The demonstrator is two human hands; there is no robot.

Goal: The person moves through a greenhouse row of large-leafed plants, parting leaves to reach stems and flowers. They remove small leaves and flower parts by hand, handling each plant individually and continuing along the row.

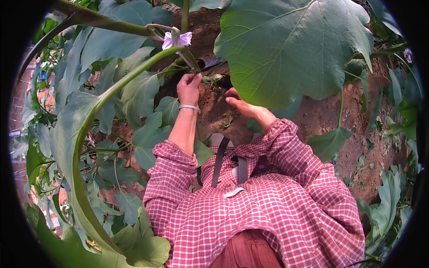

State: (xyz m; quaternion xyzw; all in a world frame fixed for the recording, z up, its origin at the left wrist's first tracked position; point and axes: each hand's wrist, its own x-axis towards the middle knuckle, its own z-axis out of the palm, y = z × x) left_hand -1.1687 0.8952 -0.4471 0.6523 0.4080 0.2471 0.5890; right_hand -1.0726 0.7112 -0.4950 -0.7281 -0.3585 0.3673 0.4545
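My left hand [188,89], with a braided bracelet at the wrist, pinches a green eggplant stem [191,61] between thumb and fingers. Just above it hangs a pale purple eggplant flower [177,39]. Right of those fingertips is a green calyx [215,79], with a dark eggplant fruit [226,82] partly in shadow beside it. My right hand [244,104] is just below the fruit, fingers bent and thumb pointing left. A broad eggplant leaf [291,50] overhangs that hand, and whether its fingers touch anything is unclear.
A thick curved leaf stalk [85,124] sweeps close past the left side. A branch [107,22] crosses the upper left. Dense eggplant foliage [110,177] stands at left, with more leaves [385,197] at right. Brown soil [355,160] bears scattered leaf scraps.
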